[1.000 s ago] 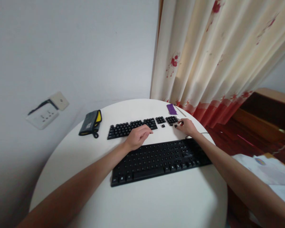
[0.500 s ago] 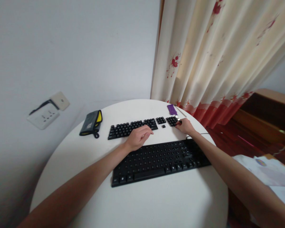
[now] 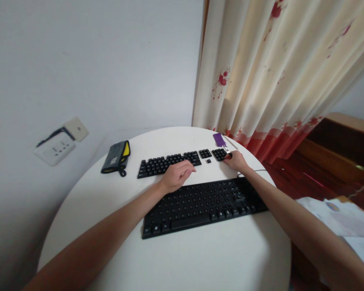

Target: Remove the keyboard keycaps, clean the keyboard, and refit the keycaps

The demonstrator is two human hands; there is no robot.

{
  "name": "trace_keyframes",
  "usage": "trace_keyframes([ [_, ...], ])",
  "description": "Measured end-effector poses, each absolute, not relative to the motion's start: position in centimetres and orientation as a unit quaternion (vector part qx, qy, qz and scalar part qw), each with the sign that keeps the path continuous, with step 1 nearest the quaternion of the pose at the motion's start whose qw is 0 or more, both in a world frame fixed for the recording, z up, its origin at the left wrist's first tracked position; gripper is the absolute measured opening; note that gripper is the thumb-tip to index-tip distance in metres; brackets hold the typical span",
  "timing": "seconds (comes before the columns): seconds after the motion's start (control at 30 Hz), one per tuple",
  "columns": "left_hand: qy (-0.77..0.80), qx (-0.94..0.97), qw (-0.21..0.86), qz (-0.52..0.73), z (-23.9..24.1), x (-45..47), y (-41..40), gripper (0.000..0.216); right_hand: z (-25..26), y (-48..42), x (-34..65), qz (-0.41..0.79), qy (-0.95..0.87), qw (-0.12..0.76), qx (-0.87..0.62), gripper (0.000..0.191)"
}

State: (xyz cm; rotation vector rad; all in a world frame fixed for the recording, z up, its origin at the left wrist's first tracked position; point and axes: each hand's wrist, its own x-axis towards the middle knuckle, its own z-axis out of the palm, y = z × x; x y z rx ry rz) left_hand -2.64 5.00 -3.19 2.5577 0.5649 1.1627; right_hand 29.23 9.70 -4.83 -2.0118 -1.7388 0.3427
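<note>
My left hand (image 3: 178,176) hovers or rests at the rear edge of the black keyboard (image 3: 197,206), its fingers loosely bent and thumb apart, with nothing visible in it. Most of this keyboard's keycaps are off, though a front row including the long space bar remains. Behind it, loose black keycaps (image 3: 154,166) lie arranged in keyboard order. At the right end, my right hand (image 3: 236,160) is closed on a small tool with a shiny metal end (image 3: 227,150) and a dark part, beside the number-pad keycaps (image 3: 219,154). Its fingertips are partly hidden.
A single keycap (image 3: 208,161) sits in front of the small keycap block (image 3: 205,153). A purple packet (image 3: 219,140) and a thin pale stick (image 3: 231,142) lie at the back right. A grey and yellow pouch (image 3: 117,157) lies at left on the round white table (image 3: 79,210).
</note>
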Motion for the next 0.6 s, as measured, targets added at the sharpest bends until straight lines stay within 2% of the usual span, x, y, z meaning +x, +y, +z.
trace_keyframes([
  [0.3, 0.197, 0.888, 0.141, 0.391, -3.5, -2.7, 5.2, 0.027, -4.8, 8.9, 28.9, 0.117, -0.617, 0.228, -0.744, 0.01],
  [0.6, 0.2, 0.89, 0.142, 0.384, -3.5, -2.8, 5.3, 0.028, -5.0, 9.2, 28.2, 0.119, -0.599, 0.219, -0.761, 0.021],
])
